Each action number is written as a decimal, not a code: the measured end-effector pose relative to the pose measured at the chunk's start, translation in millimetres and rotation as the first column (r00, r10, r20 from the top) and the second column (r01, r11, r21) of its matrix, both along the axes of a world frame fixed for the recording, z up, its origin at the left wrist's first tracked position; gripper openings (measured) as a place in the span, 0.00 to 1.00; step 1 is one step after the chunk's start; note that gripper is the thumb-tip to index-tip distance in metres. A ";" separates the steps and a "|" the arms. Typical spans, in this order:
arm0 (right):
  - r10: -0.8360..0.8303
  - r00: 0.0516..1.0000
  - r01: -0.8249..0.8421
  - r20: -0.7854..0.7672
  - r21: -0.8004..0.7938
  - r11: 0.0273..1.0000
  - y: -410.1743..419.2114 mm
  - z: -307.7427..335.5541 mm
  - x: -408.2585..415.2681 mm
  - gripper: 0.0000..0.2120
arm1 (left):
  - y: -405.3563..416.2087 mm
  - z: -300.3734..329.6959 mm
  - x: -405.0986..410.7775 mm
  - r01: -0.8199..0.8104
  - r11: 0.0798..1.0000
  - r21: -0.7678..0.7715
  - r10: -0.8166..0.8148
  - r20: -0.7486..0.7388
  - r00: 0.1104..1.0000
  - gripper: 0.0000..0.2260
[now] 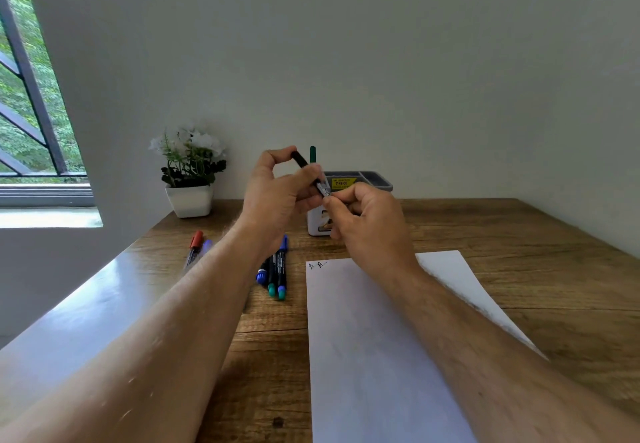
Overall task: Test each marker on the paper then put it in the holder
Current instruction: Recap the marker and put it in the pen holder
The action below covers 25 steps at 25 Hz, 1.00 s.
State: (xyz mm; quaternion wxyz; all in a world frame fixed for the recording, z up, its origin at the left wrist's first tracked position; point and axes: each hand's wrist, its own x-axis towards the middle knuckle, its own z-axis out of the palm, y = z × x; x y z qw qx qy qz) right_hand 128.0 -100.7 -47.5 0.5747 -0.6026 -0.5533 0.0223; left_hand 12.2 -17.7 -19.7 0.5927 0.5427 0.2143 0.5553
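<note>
Both hands hold one black marker [304, 167] in the air in front of the holder [360, 183]. My left hand [277, 197] pinches its upper black end between thumb and fingers. My right hand [367, 221] grips its lower end. The holder is white with a grey compartmented top and a yellow price sticker; a green marker [312, 153] stands in it. The white paper [374, 338] lies on the wooden table [519, 235] under my right forearm, with two small marks [318, 265] at its top left corner. Several markers [277, 273] lie left of the paper.
A red-capped marker [194, 245] and a pale purple one [205, 246] lie further left. A white pot of white flowers [189, 172] stands at the back left against the wall. A window [27, 96] is at the far left.
</note>
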 end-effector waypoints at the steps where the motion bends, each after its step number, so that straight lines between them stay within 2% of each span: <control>1: -0.007 1.000 0.007 0.002 0.001 1.000 -0.2 0.8 0.1 0.09 | -2.9 0.8 2.3 0.003 0.999 0.047 -0.001 -0.038 0.999 0.23; 5: -0.073 0.994 0.074 0.078 -0.003 0.997 -2.5 1.9 1.6 0.12 | -10.6 7.1 8.0 -0.129 0.967 0.222 0.153 -0.093 0.984 0.26; 8: -0.159 0.980 0.159 0.123 0.004 0.987 -3.1 1.0 5.7 0.11 | -12.2 9.8 6.0 -0.256 0.876 0.408 0.328 -0.115 0.938 0.27; 11: -0.233 0.966 0.239 0.108 -0.043 0.970 -1.0 0.5 11.8 0.13 | -8.7 17.4 2.9 -0.381 0.755 0.534 0.454 -0.007 0.891 0.27; 13: -0.230 0.966 0.239 0.117 -0.070 0.968 0.7 -1.0 12.4 0.15 | 0.1 25.9 4.4 -0.463 0.669 0.581 0.525 0.071 0.848 0.26; 15: -0.216 0.967 0.226 0.138 -0.059 0.972 1.6 -1.9 11.6 0.15 | 8.6 31.9 10.7 -0.490 0.612 0.621 0.568 0.087 0.819 0.26; 18: -0.219 0.964 0.227 0.149 -0.043 0.973 2.7 -1.8 10.4 0.16 | 24.5 31.0 22.1 -0.435 0.592 0.678 0.628 -0.051 0.776 0.26; 22: -0.212 0.962 0.218 0.171 -0.017 0.976 3.9 -1.9 10.6 0.16 | 47.7 23.2 32.4 -0.373 0.650 0.662 0.682 -0.292 0.670 0.26; 25: -0.216 0.960 0.222 0.177 -0.013 0.975 6.1 -3.2 11.4 0.16 | 57.6 19.3 36.7 -0.328 0.678 0.658 0.690 -0.414 0.594 0.25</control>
